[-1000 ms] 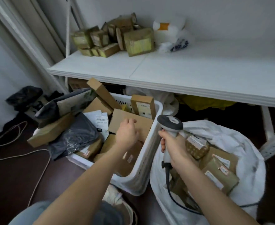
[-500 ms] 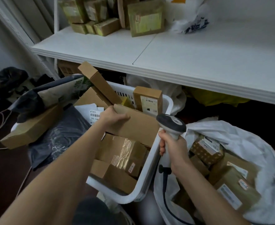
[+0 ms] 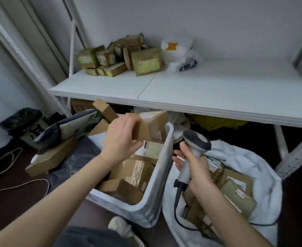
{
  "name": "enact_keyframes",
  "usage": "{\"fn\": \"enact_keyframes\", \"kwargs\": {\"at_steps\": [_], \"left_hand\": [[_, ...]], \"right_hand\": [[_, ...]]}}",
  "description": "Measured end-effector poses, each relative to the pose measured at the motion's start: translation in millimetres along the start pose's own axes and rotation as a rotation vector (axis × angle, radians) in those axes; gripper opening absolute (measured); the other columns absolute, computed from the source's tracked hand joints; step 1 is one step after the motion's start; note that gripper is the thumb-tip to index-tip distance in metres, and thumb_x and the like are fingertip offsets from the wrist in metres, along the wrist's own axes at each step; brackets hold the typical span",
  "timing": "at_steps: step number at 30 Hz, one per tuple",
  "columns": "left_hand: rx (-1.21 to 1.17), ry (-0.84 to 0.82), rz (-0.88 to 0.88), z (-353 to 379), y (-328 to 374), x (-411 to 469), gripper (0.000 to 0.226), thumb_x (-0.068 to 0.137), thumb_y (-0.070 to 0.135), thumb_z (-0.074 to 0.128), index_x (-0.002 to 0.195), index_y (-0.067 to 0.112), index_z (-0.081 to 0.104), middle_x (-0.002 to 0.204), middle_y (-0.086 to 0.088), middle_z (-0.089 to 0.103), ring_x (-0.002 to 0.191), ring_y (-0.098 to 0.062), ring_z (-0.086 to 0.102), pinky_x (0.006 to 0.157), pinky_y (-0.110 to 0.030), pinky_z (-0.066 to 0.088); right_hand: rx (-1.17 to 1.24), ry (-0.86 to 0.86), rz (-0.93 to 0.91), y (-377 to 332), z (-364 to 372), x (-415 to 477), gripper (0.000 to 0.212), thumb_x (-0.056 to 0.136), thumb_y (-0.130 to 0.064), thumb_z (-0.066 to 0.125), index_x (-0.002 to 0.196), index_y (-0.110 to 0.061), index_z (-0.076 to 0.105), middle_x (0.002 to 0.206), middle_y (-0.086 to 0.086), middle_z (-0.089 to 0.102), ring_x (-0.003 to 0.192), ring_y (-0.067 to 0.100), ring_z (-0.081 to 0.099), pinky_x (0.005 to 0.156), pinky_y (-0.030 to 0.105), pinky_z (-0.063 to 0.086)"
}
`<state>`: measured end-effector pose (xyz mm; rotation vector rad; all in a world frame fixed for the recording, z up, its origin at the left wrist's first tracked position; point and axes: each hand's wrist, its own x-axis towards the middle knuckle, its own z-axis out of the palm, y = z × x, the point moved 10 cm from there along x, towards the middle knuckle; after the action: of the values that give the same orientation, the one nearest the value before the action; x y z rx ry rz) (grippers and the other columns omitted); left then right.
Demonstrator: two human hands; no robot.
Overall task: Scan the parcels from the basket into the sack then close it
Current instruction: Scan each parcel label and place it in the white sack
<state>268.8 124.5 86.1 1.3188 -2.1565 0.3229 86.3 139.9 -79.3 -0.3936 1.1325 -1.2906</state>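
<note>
- Mid-scan step, I'd say: left hand (image 3: 120, 139) has its fingers curled round a cardboard box (image 3: 153, 124), held up over the far end of the basket (image 3: 167, 157).
- Right hand (image 3: 198, 171) is wrapped round the scanner (image 3: 197, 140) handle. The scanner sits just right of the basket, head pointing up and away.
- The sack (image 3: 264, 168) is open on the right with a few parcels (image 3: 239, 196) already in it. Plenty more are left in the basket, so the job looks nowhere near closing time.
- Next move, my guess: turn the box so its label faces the scanner, beep it, then swing it right and drop it in the sack.
- Hard to tell: the box is motion-blurred, so I can't see which face has the barcode.
- The scanner window faces away, and its cable (image 3: 177, 207) runs down into the sack and out of sight.
- The sack's near edge is cut off by the frame.
</note>
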Motion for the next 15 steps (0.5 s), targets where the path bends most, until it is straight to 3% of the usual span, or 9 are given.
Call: {"fn": "enact_keyframes", "kwargs": {"at_steps": [2,4,7,10,13,15], "left_hand": [[0.111,0.046,0.282,1,59,-19,0.044,0.066,0.018,0.070,0.105,0.013,0.049,0.103,-0.009,0.064,0.095,-0.026,0.055,0.079,-0.038,0.042],[0.127,0.104,0.446,8,104,-41,0.033,0.077,0.019,0.069,0.103,0.014,0.049,0.102,-0.007,0.067,0.093,-0.023,0.055,0.081,-0.036,0.040],[0.091,0.172,0.548,19,153,-62,0.020,0.086,0.018,0.067,0.100,0.015,0.052,0.099,-0.005,0.068,0.088,-0.021,0.057,0.085,-0.034,0.041],[0.073,0.111,0.557,37,180,-69,0.015,0.092,0.027,0.059,0.101,0.017,0.053,0.102,-0.003,0.067,0.090,-0.020,0.059,0.088,-0.034,0.041],[-0.025,-0.149,0.362,64,171,-67,0.047,0.085,0.059,0.057,0.110,0.020,0.057,0.115,0.000,0.060,0.107,-0.017,0.055,0.098,-0.035,0.038],[-0.201,-0.202,-0.029,67,138,-56,0.053,0.089,0.060,0.047,0.119,0.018,0.058,0.122,0.000,0.058,0.114,-0.015,0.051,0.099,-0.031,0.038]], "right_hand": [[0.062,-0.004,-0.031,-15,-9,-16,0.014,0.083,-0.021,0.073,0.087,-0.010,0.067,0.080,0.007,0.073,0.067,0.018,0.070,0.064,0.027,0.056],[0.105,0.027,-0.053,-24,-23,-27,0.018,0.081,-0.020,0.075,0.091,-0.008,0.067,0.082,0.011,0.073,0.068,0.021,0.071,0.068,0.032,0.056],[0.119,0.099,-0.041,-25,-51,-35,0.035,0.073,-0.020,0.082,0.102,-0.006,0.069,0.090,0.013,0.075,0.083,0.028,0.073,0.082,0.044,0.058],[0.097,0.181,-0.020,-22,-85,-36,0.044,0.072,-0.017,0.083,0.111,-0.006,0.066,0.095,0.013,0.074,0.083,0.028,0.073,0.073,0.037,0.059],[0.036,0.224,-0.043,-24,-116,-35,0.060,0.062,-0.022,0.087,0.115,-0.005,0.062,0.095,0.011,0.074,0.084,0.027,0.073,0.075,0.040,0.059],[-0.027,0.236,-0.074,-27,-136,-36,0.058,0.063,-0.019,0.086,0.114,-0.006,0.063,0.096,0.010,0.074,0.086,0.026,0.072,0.081,0.044,0.058]]}}
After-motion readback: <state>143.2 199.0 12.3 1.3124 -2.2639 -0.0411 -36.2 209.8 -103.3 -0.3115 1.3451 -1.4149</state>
